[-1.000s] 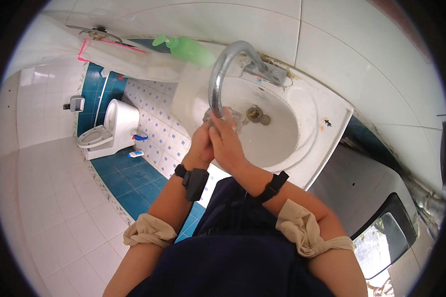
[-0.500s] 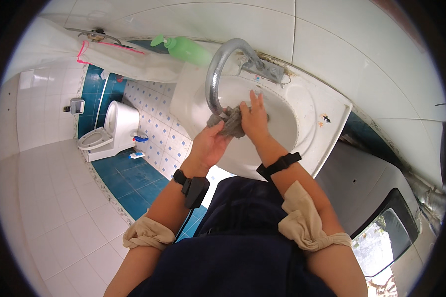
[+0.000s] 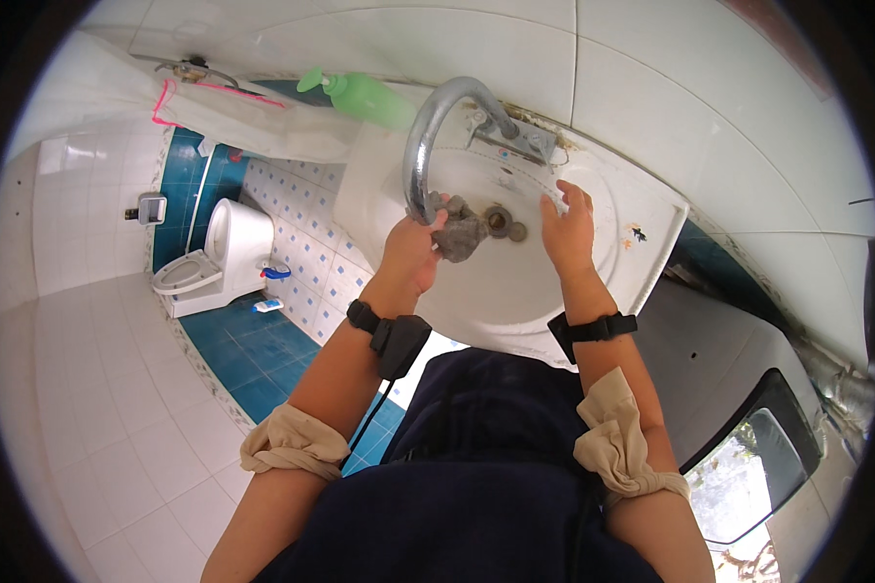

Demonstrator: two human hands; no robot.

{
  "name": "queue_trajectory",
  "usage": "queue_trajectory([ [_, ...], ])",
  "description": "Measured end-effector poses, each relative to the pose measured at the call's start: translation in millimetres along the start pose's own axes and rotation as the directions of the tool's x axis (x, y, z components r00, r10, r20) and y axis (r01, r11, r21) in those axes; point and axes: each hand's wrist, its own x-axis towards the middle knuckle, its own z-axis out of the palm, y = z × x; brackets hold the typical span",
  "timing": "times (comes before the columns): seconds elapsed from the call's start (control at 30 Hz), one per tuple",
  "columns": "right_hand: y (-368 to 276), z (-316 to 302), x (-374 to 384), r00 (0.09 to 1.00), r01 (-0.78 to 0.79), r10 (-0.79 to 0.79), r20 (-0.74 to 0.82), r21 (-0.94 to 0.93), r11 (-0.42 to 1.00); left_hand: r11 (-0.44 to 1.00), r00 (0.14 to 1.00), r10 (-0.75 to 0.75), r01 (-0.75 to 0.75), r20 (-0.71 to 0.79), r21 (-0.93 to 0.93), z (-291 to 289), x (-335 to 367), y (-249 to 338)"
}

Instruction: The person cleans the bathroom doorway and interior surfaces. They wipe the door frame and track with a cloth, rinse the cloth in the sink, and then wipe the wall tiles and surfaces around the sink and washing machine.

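Left hand (image 3: 410,255): over the left part of the basin, just below the spout; fingers closed on a cloth.

Cloth (image 3: 461,233): grey, bunched, gripped in the left hand; its bulk projects to the right of the fingers, over the basin, just left of the drain.

Right hand (image 3: 569,231): over the right side of the basin, well apart from the cloth; fingers parted and loosely bent, pointing to the far side, nothing between them. Contact with the basin wall: cannot tell.

Sink (image 3: 525,282): white, oval basin in a wide top; dark and orange decals (image 3: 637,234) on the right end.

Drain (image 3: 497,222): round, dark, stained; a small disc (image 3: 518,232) just to its right.

Tap (image 3: 420,146): metal, tall curved neck, rising from a base at the far edge and arching left and near.

Bottle (image 3: 371,100): green, with pump, far left of the sink top.

Straps: black, one on the left wrist (image 3: 399,345), one on the right (image 3: 601,328).

Sleeves: tan, bunched near the elbows, left (image 3: 295,445) and right (image 3: 620,442).

Toilet (image 3: 233,233): white, left, on blue floor tiles (image 3: 282,355).

Curtain (image 3: 253,119): white, pink-edged, far left.

Appliance (image 3: 700,350): grey, right of the sink.
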Motion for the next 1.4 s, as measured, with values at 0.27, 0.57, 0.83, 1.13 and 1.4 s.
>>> queue_trajectory([
  [0.27, 9, -2, 9, 0.999, 0.038, -0.038, -0.014, 0.003, 0.999, 0.997, 0.997, -0.069, 0.069, 0.02, 0.016, 7, -3, 3],
  [0.57, 2, 5, 25, 0.997, 0.045, -0.044, 0.066, -0.014, 0.999, 0.989, 0.993, 0.058, -0.043, 0.105, -0.139, 1, 6, -5],
  [0.83, -9, 7, 28, 0.989, -0.02, 0.022, 0.144, -0.018, 1.0, 0.99, 0.979, 0.13, -0.119, 0.159, -0.08, 10, -3, 5],
  [1.13, -3, 6, 28, 0.994, 0.035, -0.033, 0.108, -0.025, 0.999, 0.978, 0.969, 0.205, -0.199, 0.141, -0.06, 6, -10, 7],
  [1.4, -8, 4, 23, 0.992, 0.001, 0.0, 0.128, -0.005, 1.0, 0.976, 0.973, 0.18, -0.159, 0.146, -0.146, 4, -8, 5],
])
